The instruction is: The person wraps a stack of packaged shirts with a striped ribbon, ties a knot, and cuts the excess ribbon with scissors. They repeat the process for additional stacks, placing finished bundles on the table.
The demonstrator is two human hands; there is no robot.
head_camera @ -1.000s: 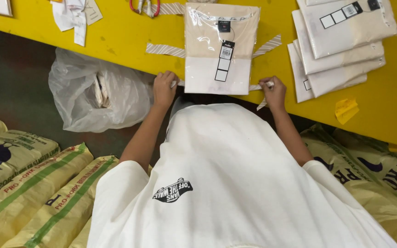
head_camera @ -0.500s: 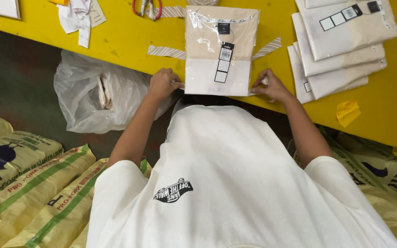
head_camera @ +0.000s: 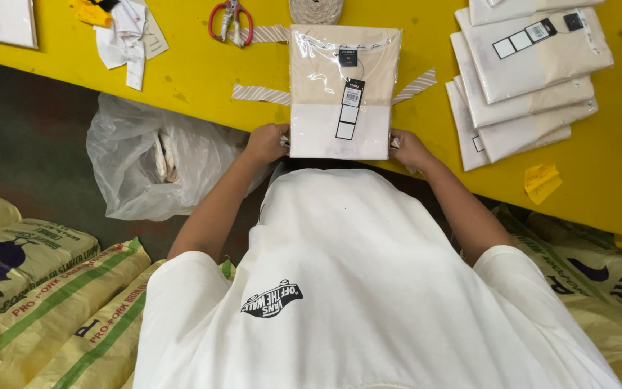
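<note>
A folded beige shirt in a clear plastic bag (head_camera: 343,90), with a hang tag on its front, lies on the yellow table (head_camera: 196,72) at its near edge. My left hand (head_camera: 266,142) grips the bag's lower left side. My right hand (head_camera: 408,149) grips its lower right side. Both sets of fingers curl around the bag's edges. Patterned tape strips (head_camera: 259,94) stick out from under the bag on either side.
A stack of bagged shirts (head_camera: 523,79) lies to the right, with a yellow paper scrap (head_camera: 541,180) nearer me. Red scissors (head_camera: 230,20), a tape roll (head_camera: 316,10) and paper tags (head_camera: 127,36) sit at the back. A crumpled plastic bag (head_camera: 156,162) and yellow sacks (head_camera: 44,288) lie below the table.
Both hands have moved inward from the table edge onto the lower sides of the bagged shirt and closed on it. The view has shifted slightly.
</note>
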